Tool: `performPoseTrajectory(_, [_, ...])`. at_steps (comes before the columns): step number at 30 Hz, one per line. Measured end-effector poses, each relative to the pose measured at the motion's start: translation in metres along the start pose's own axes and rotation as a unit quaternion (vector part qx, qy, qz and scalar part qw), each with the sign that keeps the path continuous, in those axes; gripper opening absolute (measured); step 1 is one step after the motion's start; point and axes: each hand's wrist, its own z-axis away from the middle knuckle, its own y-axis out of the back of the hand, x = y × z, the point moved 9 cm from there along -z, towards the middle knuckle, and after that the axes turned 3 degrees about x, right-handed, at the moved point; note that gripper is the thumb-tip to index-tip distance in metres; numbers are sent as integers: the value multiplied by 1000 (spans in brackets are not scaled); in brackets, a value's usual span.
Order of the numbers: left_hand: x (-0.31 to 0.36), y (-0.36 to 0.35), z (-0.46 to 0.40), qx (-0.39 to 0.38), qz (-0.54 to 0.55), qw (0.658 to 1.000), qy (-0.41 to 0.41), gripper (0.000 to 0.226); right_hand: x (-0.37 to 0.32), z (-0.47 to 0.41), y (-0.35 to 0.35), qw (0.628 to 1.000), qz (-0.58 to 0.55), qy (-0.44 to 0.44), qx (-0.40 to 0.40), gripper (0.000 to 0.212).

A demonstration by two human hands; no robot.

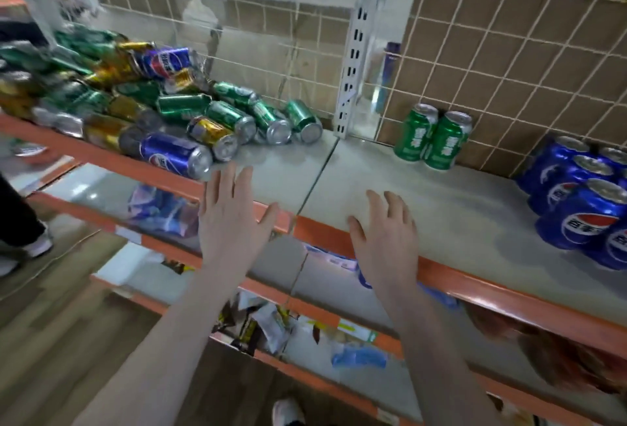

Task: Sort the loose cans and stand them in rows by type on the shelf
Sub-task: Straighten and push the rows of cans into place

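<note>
A loose heap of cans (112, 96), green, gold and blue, lies on its side at the left of the grey shelf (458, 208). A blue Pepsi can (174, 154) lies nearest the shelf's front edge, next to a gold can (212, 135) and green cans (271, 118). Two green cans (431, 135) stand upright against the back grid. Several blue Pepsi cans (576, 201) stand in rows at the right. My left hand (229, 218) hovers with straight fingers just right of the lying blue can, empty. My right hand (386, 239) hovers over the shelf's front edge, fingers relaxed, empty.
A white slotted upright post (356, 52) rises from the back of the shelf beside the heap. A wire grid over brown tiles (509, 52) backs the shelf. Lower orange-edged shelves (305, 334) hold snack packets. Another person's shoe (40, 242) is at the left.
</note>
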Motion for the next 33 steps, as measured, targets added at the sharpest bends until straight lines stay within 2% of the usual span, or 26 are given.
performPoseTrajectory(8, [-82, -18, -94, 9, -15, 1000, -14, 65, -62, -59, -84, 999, -13, -27, -39, 50])
performPoseTrajectory(15, [-133, -31, -167, -21, -8, 999, -31, 69, -114, -106, -131, 998, 23, -28, -56, 52])
performPoseTrajectory(18, [-141, -39, -192, -49, 12, 997, -53, 71, -123, -119, -141, 997, 42, -47, -45, 54])
performPoseTrajectory(22, [-138, -57, -219, -91, 31, 987, -125, 70, -125, -136, -152, 994, 46, -84, -42, 56])
performPoseTrajectory(27, [-133, -72, -241, -130, 51, 972, -188, 66, -131, -153, -164, 987, 11, -129, -90, 58])
performPoseTrajectory(33, [-131, -81, -261, -160, 74, 954, -242, 64, -124, -163, -190, 976, -49, -191, -96, 78])
